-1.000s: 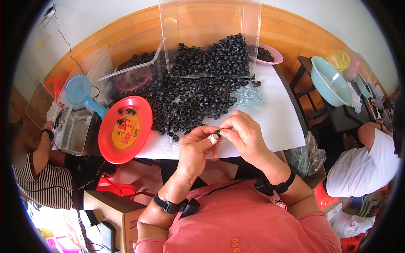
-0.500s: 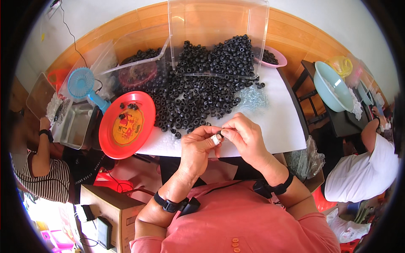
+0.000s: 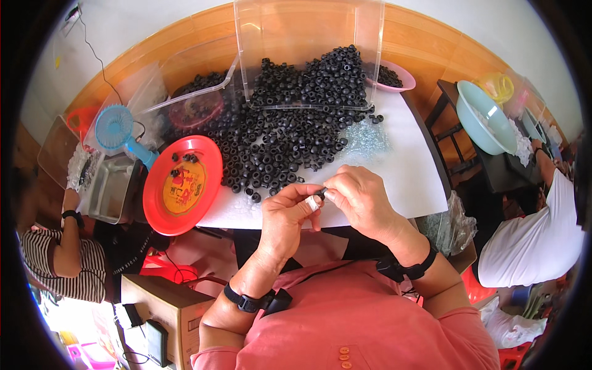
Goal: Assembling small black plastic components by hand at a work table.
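Over the table's near edge, both of my hands meet in front of my chest. My left hand (image 3: 282, 219), with white tape round its thumb, pinches a small round black part (image 3: 320, 193). The fingertips of my right hand (image 3: 361, 200) are pressed together at that same part; whether they also hold something tiny is hidden. Just beyond lies a heap of black hollow parts (image 3: 271, 148), spilling from a clear plastic bin (image 3: 240, 61) tipped on its side. To its right, small clear pieces (image 3: 368, 140) are scattered on the white tabletop (image 3: 410, 179).
A red plate (image 3: 214, 179) holding a few black parts rests at left, beside a blue fan (image 3: 115, 127) and a metal tray (image 3: 110, 191). A pink bowl (image 3: 404, 77) stands behind. People sit on both sides; a pale blue basin (image 3: 481, 120) is at right.
My hands stay together at the black part, with the right fingers shifted slightly and more of the part showing. The whole view has moved a little. At right, the co-worker's arm has moved.
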Available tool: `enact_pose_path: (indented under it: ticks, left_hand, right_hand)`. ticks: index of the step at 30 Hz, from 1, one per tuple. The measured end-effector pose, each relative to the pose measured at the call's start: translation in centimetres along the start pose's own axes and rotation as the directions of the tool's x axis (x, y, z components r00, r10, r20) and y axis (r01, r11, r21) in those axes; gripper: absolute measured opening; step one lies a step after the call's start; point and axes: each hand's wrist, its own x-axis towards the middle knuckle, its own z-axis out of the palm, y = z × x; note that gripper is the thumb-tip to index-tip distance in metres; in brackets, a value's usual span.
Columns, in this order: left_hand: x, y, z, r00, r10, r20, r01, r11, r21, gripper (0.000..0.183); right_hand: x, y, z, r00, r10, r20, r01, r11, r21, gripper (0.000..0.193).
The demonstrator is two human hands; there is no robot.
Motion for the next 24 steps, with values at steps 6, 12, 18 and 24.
enact_pose_path:
  ticks: [6, 12, 18, 24]
  left_hand:
    - [0.0, -0.1, 0.1, 1.0, 0.015, 0.009, -0.015, 1.0, 0.01, 0.017]
    - [-0.3, -0.3, 0.0, 0.999, 0.043, 0.009, -0.044, 0.999, 0.008, 0.014]
    - [-0.3, -0.5, -0.1, 0.998, 0.061, 0.015, -0.06, 0.998, -0.018, 0.013]
    - [-0.3, -0.5, -0.2, 0.997, 0.066, 0.033, -0.065, 0.998, -0.028, 0.015]
  right_hand:
    - [-0.4, 0.2, 0.5, 0.999, 0.048, 0.008, -0.048, 0.992, 0.115, 0.012]
    - [-0.7, -0.4, 1.2, 0.991, 0.127, -0.036, -0.124, 0.989, 0.083, 0.014]
    - [-0.6, -0.7, 0.9, 0.962, 0.27, 0.036, -0.268, 0.913, 0.308, 0.012]
    - [-1.0, -0.7, 1.1, 0.983, 0.184, -0.02, -0.169, 0.936, 0.308, 0.007]
